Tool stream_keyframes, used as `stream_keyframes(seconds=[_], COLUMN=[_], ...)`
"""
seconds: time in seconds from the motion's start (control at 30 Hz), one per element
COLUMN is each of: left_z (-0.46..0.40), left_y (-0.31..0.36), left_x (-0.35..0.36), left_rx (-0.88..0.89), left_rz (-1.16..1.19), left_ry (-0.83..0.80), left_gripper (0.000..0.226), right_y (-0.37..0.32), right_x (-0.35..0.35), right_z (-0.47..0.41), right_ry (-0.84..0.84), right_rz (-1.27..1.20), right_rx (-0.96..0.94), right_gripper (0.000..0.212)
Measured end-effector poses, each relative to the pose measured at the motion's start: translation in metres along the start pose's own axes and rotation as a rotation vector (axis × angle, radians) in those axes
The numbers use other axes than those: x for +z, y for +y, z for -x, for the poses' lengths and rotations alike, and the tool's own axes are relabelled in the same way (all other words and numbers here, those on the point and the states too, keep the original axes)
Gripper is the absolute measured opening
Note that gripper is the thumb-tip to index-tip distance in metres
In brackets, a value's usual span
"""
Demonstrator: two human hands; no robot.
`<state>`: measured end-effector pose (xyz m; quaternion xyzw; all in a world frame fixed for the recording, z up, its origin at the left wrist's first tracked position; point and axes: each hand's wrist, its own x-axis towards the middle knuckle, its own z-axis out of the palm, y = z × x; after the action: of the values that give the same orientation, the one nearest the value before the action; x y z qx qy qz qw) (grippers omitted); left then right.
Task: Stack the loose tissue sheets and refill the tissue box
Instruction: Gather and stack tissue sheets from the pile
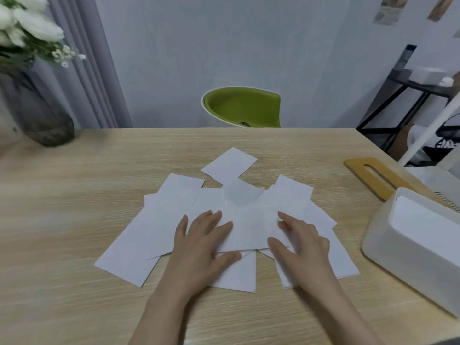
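Nearest the camera, both hands lie flat on the sheet pile, palms down: left hand [202, 241] has fingers straight and slightly spread, pressing on the overlapping sheets, gripping nothing; right hand [300, 241] also looks flat with relaxed fingers on the paper, thumb out toward the left, and I see no pinch, though motion blur makes the fingertips hard to read. Loose tissue sheets [139, 241] are white rectangles fanned out at mixed angles mid-surface, overlapping each other, most of them under or around the hands; one sheet [229, 164] sits at the far edge of the pile, turned diagonally, only partly overlapped. Right of the pile, near the surface edge, is the white tissue box [408, 255], lid off, white contents visible inside. Just behind the box lies the wooden lid [373, 175] with its slot, flat on the surface. Wood-grain surface [74, 220] carries all of it. Far left corner: dark glass vase [42, 115] with white flowers [27, 23]. Beyond the far edge, green chair [242, 107]; black rack [403, 95] at far right
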<state>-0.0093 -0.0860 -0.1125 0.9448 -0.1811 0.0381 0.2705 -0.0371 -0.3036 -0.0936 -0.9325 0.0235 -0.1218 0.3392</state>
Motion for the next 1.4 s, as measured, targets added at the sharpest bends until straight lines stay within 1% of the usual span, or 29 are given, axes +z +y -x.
stream_keyframes(seconds=[0.07,0.17,0.27,0.3,0.37,0.43,0.53,0.67,0.73,0.8,0.93,1.03,1.13,1.27,1.33,1.4], left_z=[0.001,0.0,-0.002,-0.002,-0.003,-0.005,-0.007,-0.007,-0.007,-0.007,-0.005,-0.003,-0.003,-0.003,-0.003,-0.004], left_y=[0.0,0.0,-0.002,-0.003,-0.004,-0.005,-0.005,-0.007,-0.007,-0.008,-0.006,-0.005,-0.005,-0.002,-0.002,-0.001], left_x=[0.0,0.002,0.006,0.008,0.01,0.012,0.015,0.017,0.017,0.017,0.016,0.016,0.014,0.011,0.011,0.012], left_rx=[0.007,0.025,0.049,0.057,0.065,0.085,0.123,0.105,0.113,0.115,0.077,0.092,0.088,0.084,0.077,0.096], left_rz=[0.021,0.053,0.084,0.083,0.081,0.08,0.051,0.055,0.038,0.033,0.077,0.07,0.076,0.081,0.089,0.074], left_ry=[0.013,0.064,0.154,0.182,0.216,0.246,0.294,0.302,0.304,0.302,0.24,0.217,0.203,0.193,0.201,0.243], left_gripper=[0.086,0.081,0.066,0.062,0.054,0.047,0.04,0.039,0.038,0.039,0.053,0.058,0.06,0.061,0.058,0.046], right_y=[-0.002,-0.004,-0.006,-0.005,-0.004,0.0,0.001,0.0,0.001,0.003,0.009,0.009,0.008,0.011,0.014,0.014], right_x=[0.001,0.0,-0.004,-0.005,-0.004,0.0,0.007,0.012,0.011,0.008,0.003,0.004,0.005,0.0,-0.003,-0.007], right_z=[-0.003,-0.004,-0.006,-0.006,-0.004,-0.003,-0.002,-0.007,-0.01,-0.012,-0.012,-0.013,-0.014,-0.014,-0.014,-0.013], right_ry=[0.019,0.001,-0.048,-0.068,-0.114,-0.117,-0.078,-0.005,-0.012,-0.057,-0.159,-0.15,-0.092,-0.04,-0.016,0.036], right_rz=[-0.038,-0.089,-0.198,-0.199,-0.032,0.149,0.202,0.27,0.284,0.302,0.335,0.355,0.337,0.237,0.176,0.119], right_rx=[0.052,0.11,0.15,0.139,0.031,-0.096,-0.172,-0.301,-0.351,-0.376,-0.381,-0.384,-0.367,-0.29,-0.274,-0.269], right_gripper=[0.051,0.056,0.06,0.061,0.06,0.059,0.06,0.042,0.037,0.038,0.049,0.05,0.044,0.022,0.014,0.023])
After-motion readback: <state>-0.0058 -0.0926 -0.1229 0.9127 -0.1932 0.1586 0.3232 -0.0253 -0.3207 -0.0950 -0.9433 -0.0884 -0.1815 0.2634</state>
